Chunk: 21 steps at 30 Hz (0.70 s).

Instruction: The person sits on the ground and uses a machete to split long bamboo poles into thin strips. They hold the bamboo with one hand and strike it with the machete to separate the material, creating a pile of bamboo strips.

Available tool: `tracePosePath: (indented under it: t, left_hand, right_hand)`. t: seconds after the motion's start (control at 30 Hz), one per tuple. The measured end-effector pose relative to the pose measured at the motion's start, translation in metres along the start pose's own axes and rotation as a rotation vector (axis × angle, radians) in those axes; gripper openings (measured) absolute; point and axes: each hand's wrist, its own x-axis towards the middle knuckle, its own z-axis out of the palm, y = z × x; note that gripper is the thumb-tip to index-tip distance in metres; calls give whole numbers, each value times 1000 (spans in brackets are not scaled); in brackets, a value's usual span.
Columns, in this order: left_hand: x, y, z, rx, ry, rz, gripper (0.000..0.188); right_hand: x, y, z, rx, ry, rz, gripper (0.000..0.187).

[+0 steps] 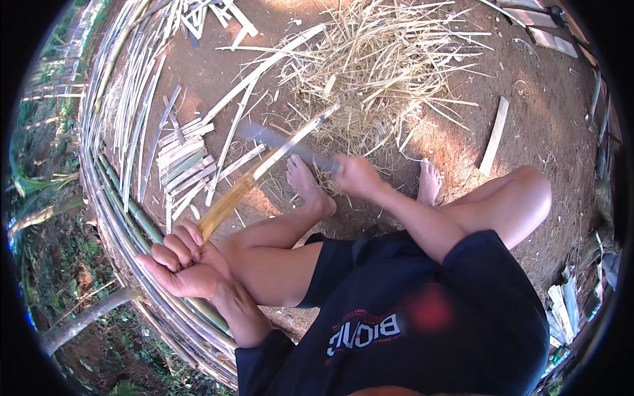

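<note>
My left hand (191, 264) is closed round the near end of a bamboo strip (231, 199). The strip slants up and to the right; its near part is yellow-brown and its far part pale. In my right hand (356, 177) is the handle of a machete, the fist wrapped round it. The machete's grey blade (264, 135) points left, smeared by motion, and crosses the strip near the middle of its length. I cannot tell whether the edge touches the strip. Both hands are in front of my bent legs, above the ground.
A heap of pale shavings (370, 72) lies beyond my feet. Short split pieces (188, 162) are stacked to the left, beside long thin strips (125, 99). Bamboo poles (135, 214) edge the left side, with greenery past them. A flat slat (494, 135) lies on the dirt at right.
</note>
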Motion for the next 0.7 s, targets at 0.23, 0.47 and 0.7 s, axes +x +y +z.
tracePosePath:
  t: [0.23, 0.47, 0.7]
  left_hand:
    - [13, -4, -8, -21, -121, 53, 53]
    - [24, -5, 4, 2, -67, 4, 53]
    - [29, -5, 0, 3, -2, -14, 51]
  right_hand:
    - [35, 10, -42, -122, -291, 195, 25]
    - [68, 104, -31, -53, -186, 431, 28]
    - [59, 22, -10, 1, -222, -92, 18]
